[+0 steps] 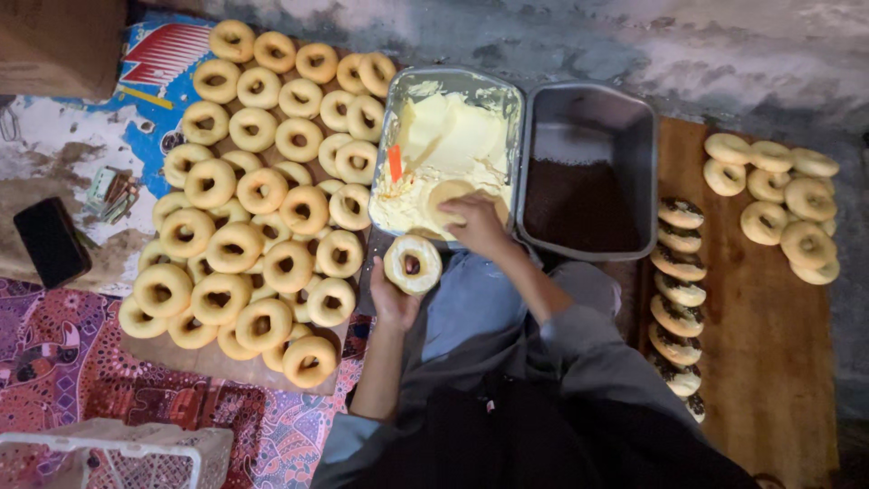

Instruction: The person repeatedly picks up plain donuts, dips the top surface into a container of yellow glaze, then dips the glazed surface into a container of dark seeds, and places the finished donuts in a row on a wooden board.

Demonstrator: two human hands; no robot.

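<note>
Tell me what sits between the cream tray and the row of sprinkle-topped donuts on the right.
In the head view, a grey metal tray of dark sprinkles sits between the cream tray and the topped donuts, edge to edge with the cream tray.

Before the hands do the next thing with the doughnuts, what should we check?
1. Left hand has a firm hold on the plain doughnut: ok, it rests in the fingers.
2. Right hand is pressing a doughnut onto the cream in the metal tray: ok.
3. Cream left in that tray: ok, plenty shows.
4. Dark sprinkles in the second tray: ok, the bottom is covered.
5. Room on the wooden board beside the row of topped doughnuts: ok.
6. Orange spatula within reach: ok, it lies in the cream.
</note>
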